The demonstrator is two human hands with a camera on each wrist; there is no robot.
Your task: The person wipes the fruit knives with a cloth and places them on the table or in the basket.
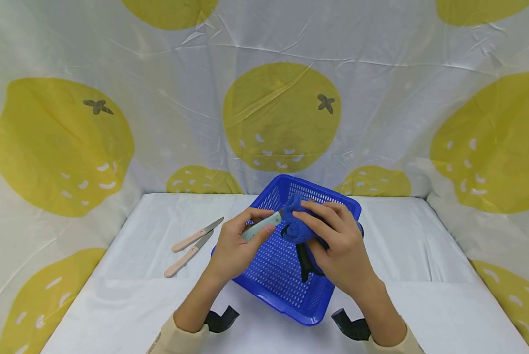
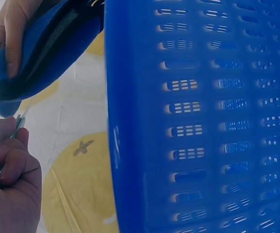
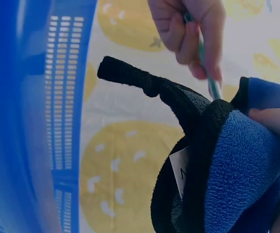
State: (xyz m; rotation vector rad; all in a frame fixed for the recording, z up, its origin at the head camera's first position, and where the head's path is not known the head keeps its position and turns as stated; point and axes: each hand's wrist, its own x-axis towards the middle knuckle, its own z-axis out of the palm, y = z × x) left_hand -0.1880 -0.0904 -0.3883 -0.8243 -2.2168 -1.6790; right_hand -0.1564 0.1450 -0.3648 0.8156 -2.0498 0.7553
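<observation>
My left hand [image 1: 234, 247] holds a knife by its pale green handle [image 1: 261, 227], with the blade end pointing right toward a cloth. That cloth [image 1: 296, 231] is blue terry with black trim, bunched up in my right hand [image 1: 343, 248]. In the head view the cloth covers most of the blade. A black strip of the trim hangs below it, and in the right wrist view a white tag [image 3: 179, 169] shows among the folds. Both hands are above a blue plastic basket [image 1: 286, 310] with perforated sides and floor.
Two knives with pale pink handles lie on the white table to the left, the upper knife [image 1: 189, 242] and the lower knife [image 1: 182, 263], blades toward the basket. Behind the table hangs a white curtain [image 1: 379, 123] printed with yellow lemons.
</observation>
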